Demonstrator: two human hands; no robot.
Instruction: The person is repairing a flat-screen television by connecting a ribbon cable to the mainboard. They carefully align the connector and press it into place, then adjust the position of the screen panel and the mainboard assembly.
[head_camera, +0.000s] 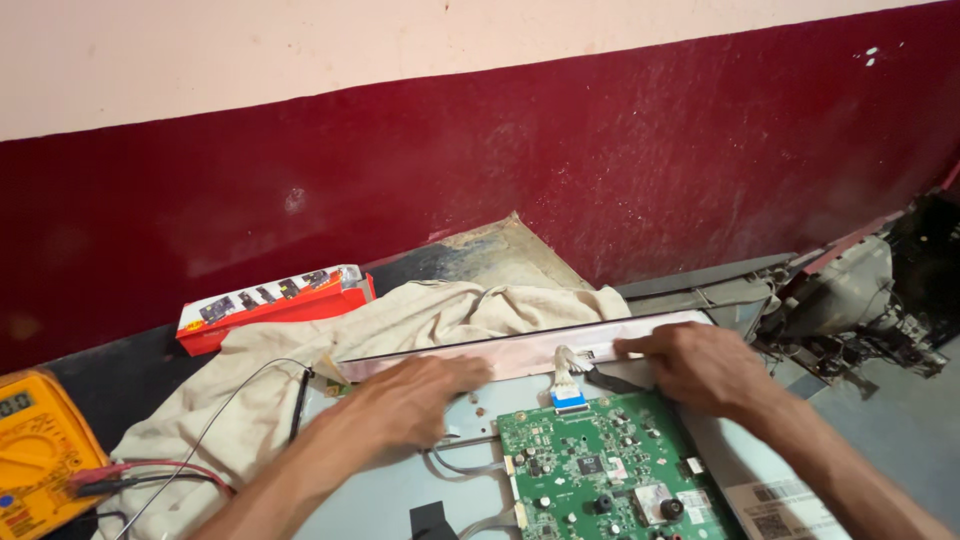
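Both hands press flat, fingers spread, grasping nothing: left hand (415, 398) and right hand (690, 362) on the pale metal panel edge (520, 352); green circuit board (605, 470) remains cabled.

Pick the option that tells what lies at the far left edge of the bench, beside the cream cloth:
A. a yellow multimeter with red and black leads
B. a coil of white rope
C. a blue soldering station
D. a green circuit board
A: the yellow multimeter sits at the left edge with its red and black leads running across the cream cloth; the green circuit board lies further right, between the two hands.
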